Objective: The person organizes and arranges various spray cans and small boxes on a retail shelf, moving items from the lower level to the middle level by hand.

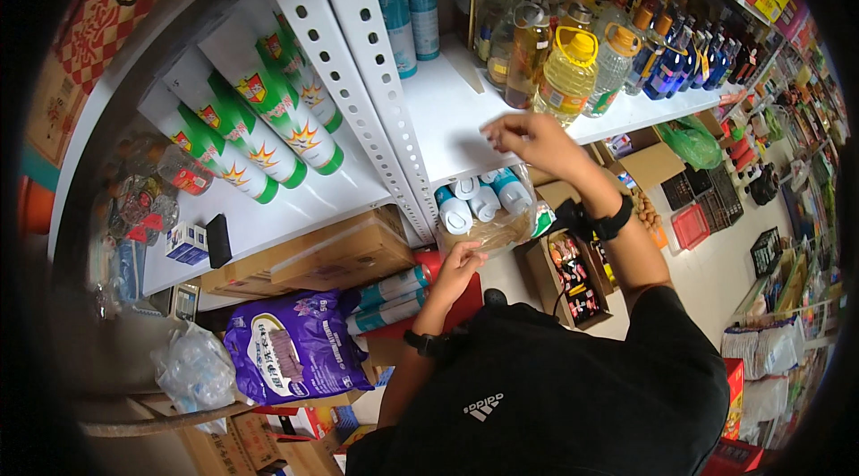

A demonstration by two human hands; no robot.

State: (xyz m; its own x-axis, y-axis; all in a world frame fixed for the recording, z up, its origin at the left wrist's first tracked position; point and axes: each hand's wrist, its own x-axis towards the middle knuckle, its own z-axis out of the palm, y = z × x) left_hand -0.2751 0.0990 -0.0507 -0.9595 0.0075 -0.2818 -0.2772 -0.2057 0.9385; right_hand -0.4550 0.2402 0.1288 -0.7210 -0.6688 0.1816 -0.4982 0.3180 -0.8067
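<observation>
My left hand [458, 269] pinches the near edge of a clear plastic bag [498, 232] below the shelf front. Several white and teal spray cans [483, 202] lie inside the bag, capped ends towards me. Above them my right hand [538, 142] hovers over the front of the white metal shelf [446, 110], fingers loosely curled and nothing seen in them. It is nearest to a yellow-capped cooking oil jug [567, 77]. Two similar spray cans, a front one [394, 23] and one beside it [423, 3], stand upright at the back of this shelf.
A perforated upright [376, 66] divides the shelves. Left of it stand several green and white spray cans [282, 100]. Blue bottles [671, 63] line the right side. Below are cardboard boxes [342, 248], a purple bag [302, 345] and an open carton of packets [570, 281].
</observation>
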